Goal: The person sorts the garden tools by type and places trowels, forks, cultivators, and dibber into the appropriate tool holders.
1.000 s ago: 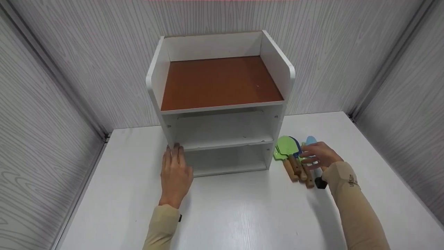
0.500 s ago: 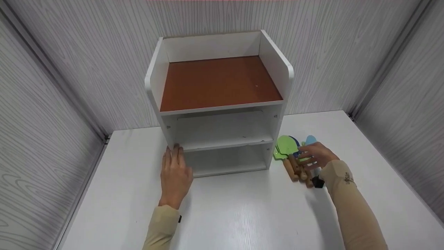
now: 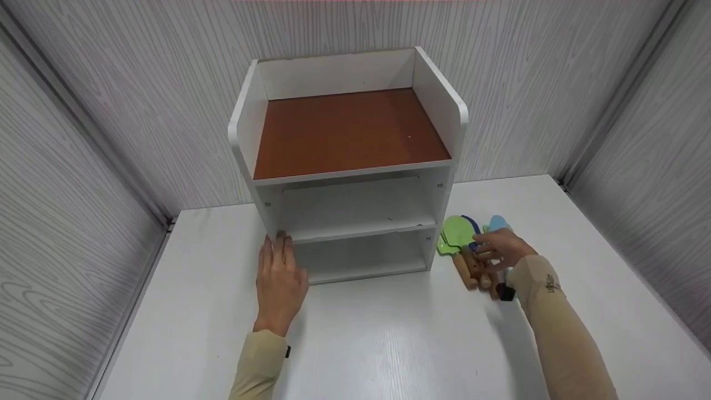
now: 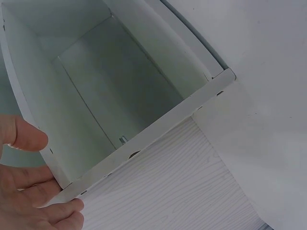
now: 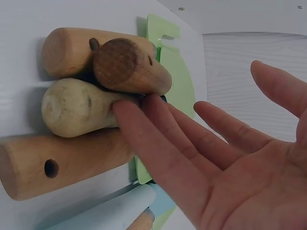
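Observation:
A white shelf unit with a brown top board (image 3: 355, 133) stands upright on the white table. My left hand (image 3: 280, 289) rests its nearly straight fingers on the unit's left front edge. In the left wrist view, those fingers (image 4: 33, 191) lie at the corner of a panel, with the thumb apart. To the right of the unit lies a pile of kitchen utensils with wooden handles (image 5: 72, 167) and green heads (image 3: 458, 230). Over that pile, my right hand (image 3: 505, 247) spreads its fingers, and one fingertip overlaps a pale rounded handle (image 5: 72, 108) in the right wrist view.
A light blue utensil head (image 3: 497, 222) shows behind the right hand, and a dark blue one (image 3: 472, 223) is partly covered by a green head. Grey wood-grain walls (image 3: 522, 83) enclose the table (image 3: 377, 339) at the back and both sides.
My right hand has shifted slightly left over the utensil handles. The left hand stays at the shelf unit's edge, and the utensils lie as before.

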{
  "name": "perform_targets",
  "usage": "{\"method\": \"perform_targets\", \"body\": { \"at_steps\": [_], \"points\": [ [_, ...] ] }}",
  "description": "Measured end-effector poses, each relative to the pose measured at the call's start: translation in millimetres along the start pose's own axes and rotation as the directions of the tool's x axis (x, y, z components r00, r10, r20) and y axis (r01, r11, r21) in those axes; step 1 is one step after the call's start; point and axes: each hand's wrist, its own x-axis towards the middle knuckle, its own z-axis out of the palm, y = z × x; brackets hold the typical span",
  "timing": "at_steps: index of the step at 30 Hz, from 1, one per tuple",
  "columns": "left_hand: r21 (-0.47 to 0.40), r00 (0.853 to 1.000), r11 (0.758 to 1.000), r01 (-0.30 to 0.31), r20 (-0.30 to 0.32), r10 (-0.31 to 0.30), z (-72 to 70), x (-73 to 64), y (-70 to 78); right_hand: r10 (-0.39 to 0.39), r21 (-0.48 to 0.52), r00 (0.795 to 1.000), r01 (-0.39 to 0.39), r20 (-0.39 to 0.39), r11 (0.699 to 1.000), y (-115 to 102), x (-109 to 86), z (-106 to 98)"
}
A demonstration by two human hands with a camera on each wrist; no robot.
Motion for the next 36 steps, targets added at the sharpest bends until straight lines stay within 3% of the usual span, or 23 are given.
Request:
{"method": "perform_targets", "body": {
  "at_steps": [14, 24, 29, 36],
  "points": [
    [-0.017, 1.000, 1.000, 0.020, 0.020, -0.019, -1.1, 0.7, 1.6, -0.018, -0.120, 0.998, 0.010, -0.060, 0.993, -5.4, 8.7, 18.3],
    [-0.006, 1.000, 1.000, -0.006, -0.015, 0.006, 0.9, 0.4, -1.2, 0.043, -0.011, 0.994, -0.044, -0.106, 0.999, -5.4, 13.7, 27.6],
    [-0.001, 1.000, 1.000, -0.006, -0.022, 0.006, 0.2, 1.6, -0.7, 0.046, -0.035, 0.989, -0.052, -0.140, 0.998, -2.9, 17.0, 33.0],
    [-0.007, 1.000, 1.000, -0.010, -0.029, 0.010, 1.7, 0.6, -1.2, -0.051, -0.129, 0.982, 0.028, -0.181, 0.991, 2.9, 22.2, 39.0]
  ]
}}
